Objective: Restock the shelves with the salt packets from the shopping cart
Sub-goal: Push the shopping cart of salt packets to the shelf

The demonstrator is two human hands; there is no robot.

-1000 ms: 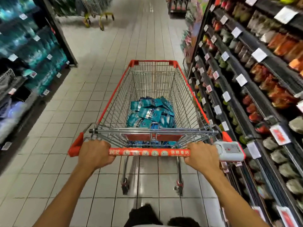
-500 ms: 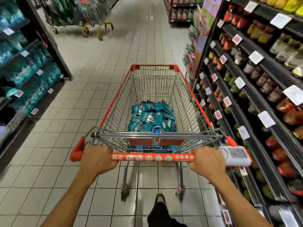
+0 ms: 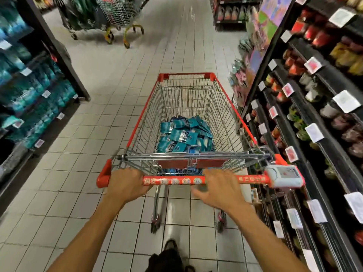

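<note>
You are standing in a supermarket aisle, on a floor of pale tiles [image 3: 121, 79] that runs between tall dark shelving. The shelves on your right [image 3: 306, 107] hold rows of packaged goods with white and red price tags [image 3: 344, 101] clipped along every edge, while the racks on your left [image 3: 29, 91] are stacked with teal packets. A red-trimmed wire shopping cart [image 3: 188, 99] stands before you, and another cart [image 3: 121, 12] waits farther down the aisle.

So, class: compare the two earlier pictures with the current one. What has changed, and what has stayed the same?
The right hand has let go of the cart handle and shifted inward, its fingers now spread loosely over the bar. The cart has rolled further along the aisle. The left hand still grips the handle, and the salt packets still lie piled in the basket.
</note>
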